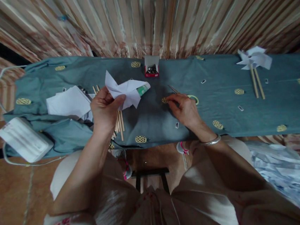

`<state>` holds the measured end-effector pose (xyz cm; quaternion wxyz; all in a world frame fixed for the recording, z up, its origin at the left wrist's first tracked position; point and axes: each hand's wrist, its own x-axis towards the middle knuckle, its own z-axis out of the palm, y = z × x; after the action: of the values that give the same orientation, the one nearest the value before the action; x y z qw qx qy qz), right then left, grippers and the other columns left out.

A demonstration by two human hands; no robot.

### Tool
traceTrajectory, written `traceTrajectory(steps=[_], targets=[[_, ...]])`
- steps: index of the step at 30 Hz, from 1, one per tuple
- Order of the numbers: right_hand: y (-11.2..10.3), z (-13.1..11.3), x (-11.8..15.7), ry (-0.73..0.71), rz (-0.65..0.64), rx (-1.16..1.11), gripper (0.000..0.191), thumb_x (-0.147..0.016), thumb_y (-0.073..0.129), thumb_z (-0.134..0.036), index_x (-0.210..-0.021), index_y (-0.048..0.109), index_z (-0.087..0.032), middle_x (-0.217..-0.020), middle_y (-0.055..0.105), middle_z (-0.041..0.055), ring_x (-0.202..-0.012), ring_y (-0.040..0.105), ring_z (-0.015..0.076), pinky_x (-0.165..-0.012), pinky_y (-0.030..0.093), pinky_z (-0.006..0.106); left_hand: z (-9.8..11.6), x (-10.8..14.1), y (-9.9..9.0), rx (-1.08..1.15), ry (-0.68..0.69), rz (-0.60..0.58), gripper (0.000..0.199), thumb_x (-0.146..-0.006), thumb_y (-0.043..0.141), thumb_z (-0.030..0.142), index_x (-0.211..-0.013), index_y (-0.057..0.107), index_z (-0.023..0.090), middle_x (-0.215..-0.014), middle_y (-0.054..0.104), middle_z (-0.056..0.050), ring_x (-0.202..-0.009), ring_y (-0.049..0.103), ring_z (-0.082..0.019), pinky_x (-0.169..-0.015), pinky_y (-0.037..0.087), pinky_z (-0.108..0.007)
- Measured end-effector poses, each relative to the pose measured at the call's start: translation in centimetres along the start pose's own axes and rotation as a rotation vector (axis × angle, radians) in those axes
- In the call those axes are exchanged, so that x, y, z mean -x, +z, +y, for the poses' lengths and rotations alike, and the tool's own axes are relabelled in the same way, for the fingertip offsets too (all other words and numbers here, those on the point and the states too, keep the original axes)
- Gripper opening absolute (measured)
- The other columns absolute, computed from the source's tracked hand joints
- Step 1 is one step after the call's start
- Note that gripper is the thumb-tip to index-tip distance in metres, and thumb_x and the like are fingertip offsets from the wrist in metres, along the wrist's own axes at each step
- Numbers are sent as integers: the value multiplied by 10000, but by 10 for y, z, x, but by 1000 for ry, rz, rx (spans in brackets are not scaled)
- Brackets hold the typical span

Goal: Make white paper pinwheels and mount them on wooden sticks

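Observation:
A white paper pinwheel is pinched between the thumb and fingers of my left hand. Just beyond its right edge shows a green and white tube, partly hidden by the paper. Wooden sticks lie below and behind my left hand. My right hand is closed in a pinch low over the cloth; whatever is between its fingertips is too small to name. Scissors lie beside and partly under my right hand, blades pointing up and left.
An open red box of small dark metal pieces stands at the back. White paper sheets and a white power strip are at the left. Finished pinwheels on sticks lie right. More paper is piled at lower right.

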<state>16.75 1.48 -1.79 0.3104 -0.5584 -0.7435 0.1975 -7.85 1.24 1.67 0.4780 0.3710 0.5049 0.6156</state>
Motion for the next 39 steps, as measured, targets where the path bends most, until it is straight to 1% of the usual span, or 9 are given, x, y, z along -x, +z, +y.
traceTrajectory(steps=[3,7,10,20,28,31,34,37,39], targets=[[6,2,-2,4,-4,0,181,-867,554,-205,-908,728,-226,-991,764,59,-988,679,253,-975,487,433,1,1,3,10,1,1,347,-521,913,312,-817,730,324,-801,761,90,-848,648,-208,-739,515,-378],[16,4,-11,65,7,9,86,-836,620,-220,-825,706,-229,-907,743,50,-919,659,248,-922,494,418,1,1,6,27,22,12,306,-508,912,310,-755,731,315,-737,755,92,-657,575,-153,-625,496,-341],[21,7,-19,100,11,41,50,-805,657,-216,-763,681,-229,-838,705,44,-876,633,243,-889,492,412,0,1,6,17,22,6,271,-533,889,272,-748,728,302,-730,759,81,-603,554,-136,-560,471,-315],[22,12,-35,96,-93,34,96,-747,647,-162,-670,645,-219,-777,654,25,-747,598,194,-812,497,385,2,4,7,39,5,12,274,-542,863,211,-773,748,304,-737,748,85,-666,595,-147,-581,490,-300],[20,9,-35,95,-98,20,106,-730,707,-186,-652,642,-218,-788,674,29,-773,619,205,-788,494,371,2,8,8,23,-43,-14,300,-561,865,235,-823,750,328,-793,755,103,-798,634,-198,-730,554,-354],[20,13,-35,105,-97,-98,126,-706,744,-209,-638,638,-217,-791,684,22,-774,626,196,-809,501,374,2,8,10,53,-36,-33,276,-595,846,208,-838,751,298,-807,760,82,-784,636,-172,-725,563,-321],[20,16,-31,131,-108,-341,119,-692,764,-257,-653,661,-211,-846,716,21,-806,648,183,-812,512,358,0,9,13,71,-44,-41,262,-610,829,193,-846,746,270,-815,760,63,-749,655,-148,-695,568,-285],[19,13,-23,188,-105,-568,135,-721,758,-337,-709,709,-212,-871,740,21,-810,657,170,-774,524,330,-2,10,16,54,-58,-42,306,-597,825,200,-888,737,233,-837,766,33,-760,689,-158,-694,577,-278],[18,7,-16,216,-100,-635,169,-746,753,-381,-733,725,-215,-808,734,7,-741,640,155,-714,520,313,-4,12,18,43,-70,-47,331,-601,820,211,-919,731,217,-868,772,17,-783,704,-170,-707,584,-286]])
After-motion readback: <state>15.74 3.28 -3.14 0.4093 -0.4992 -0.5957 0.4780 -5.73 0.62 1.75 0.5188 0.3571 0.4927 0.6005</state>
